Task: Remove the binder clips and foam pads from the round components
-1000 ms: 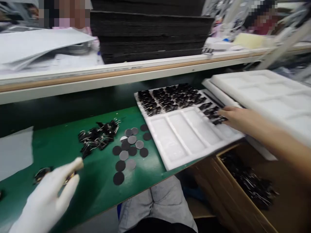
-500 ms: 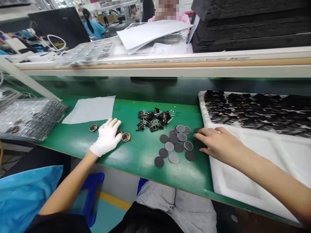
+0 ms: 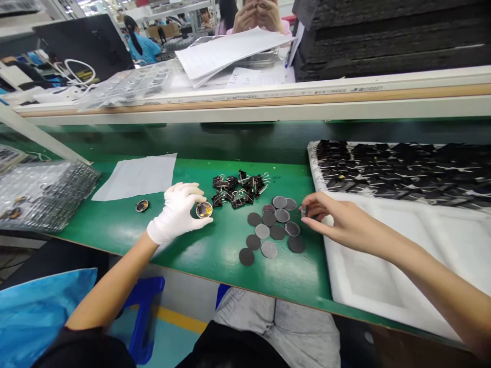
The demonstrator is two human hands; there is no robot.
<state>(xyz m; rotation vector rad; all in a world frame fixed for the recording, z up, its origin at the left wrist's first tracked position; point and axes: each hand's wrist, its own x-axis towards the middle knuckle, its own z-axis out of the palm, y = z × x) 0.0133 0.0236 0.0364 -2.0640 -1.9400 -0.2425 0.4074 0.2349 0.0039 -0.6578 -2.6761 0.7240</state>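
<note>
My left hand (image 3: 179, 210), in a white glove, grips a small round part (image 3: 204, 209) with a silvery rim and a black-and-yellow inside, between thumb and fingers. A similar round part (image 3: 141, 206) lies on the green table to its left. My right hand (image 3: 326, 215), bare, pinches a dark disc (image 3: 304, 211) seen nearly edge-on; its far side is hidden by the fingers. Beside that hand, several flat discs (image 3: 277, 232), some matte black and some shiny grey, lie scattered on the table. Beyond them is a heap of black binder clips (image 3: 240, 190).
A white foam tray (image 3: 368, 276) stands at the right, with rows of black clips (image 3: 402, 174) behind. White sheet (image 3: 136, 176) and stacked clear plastic trays (image 3: 46, 197) lie at the left. A shelf edge (image 3: 245, 108) crosses above the table; a co-worker's hands (image 3: 257, 15) show beyond.
My left hand has lifted the round part from the table and tilted it to face me. My right hand has picked up a dark disc at the right of the scattered ones.
</note>
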